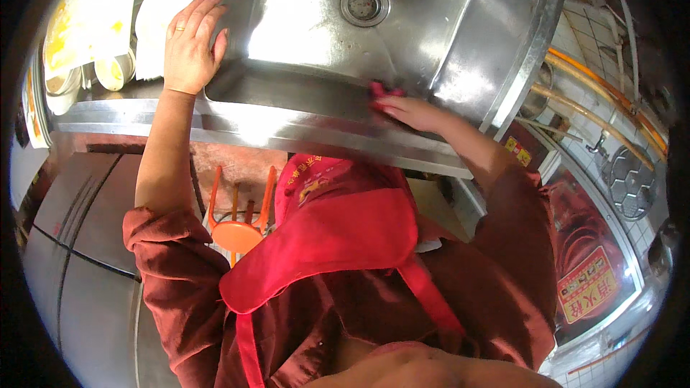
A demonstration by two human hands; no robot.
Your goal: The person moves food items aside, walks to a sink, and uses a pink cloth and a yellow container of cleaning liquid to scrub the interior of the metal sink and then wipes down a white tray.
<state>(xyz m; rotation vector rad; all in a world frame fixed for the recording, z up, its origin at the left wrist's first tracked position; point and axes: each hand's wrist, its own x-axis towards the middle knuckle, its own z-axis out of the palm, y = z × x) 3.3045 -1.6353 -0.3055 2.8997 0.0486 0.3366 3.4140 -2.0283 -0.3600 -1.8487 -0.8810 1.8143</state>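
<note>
A large stainless steel sink (pixel 345 56) lies before me, its round drain (pixel 365 4) near the top of the view. My right hand (pixel 407 110) grips a red cloth (pixel 384 89) against the sink's near inner wall; both are a little blurred. At the sink's left rim, my left hand (pixel 195 43) rests palm down with fingers spread, a ring on one finger and nothing held. Close beside it stands a stack of white dishes (pixel 153 32).
At the left are a yellow-stained white board (pixel 89 16) and white bowls (pixel 116 71). An orange stool (pixel 237 236) stands under the counter. Hoses (pixel 598 94) and a glass-fronted fire hydrant cabinet (pixel 587 258) are at the right; a grey cabinet (pixel 97 248) is at lower left.
</note>
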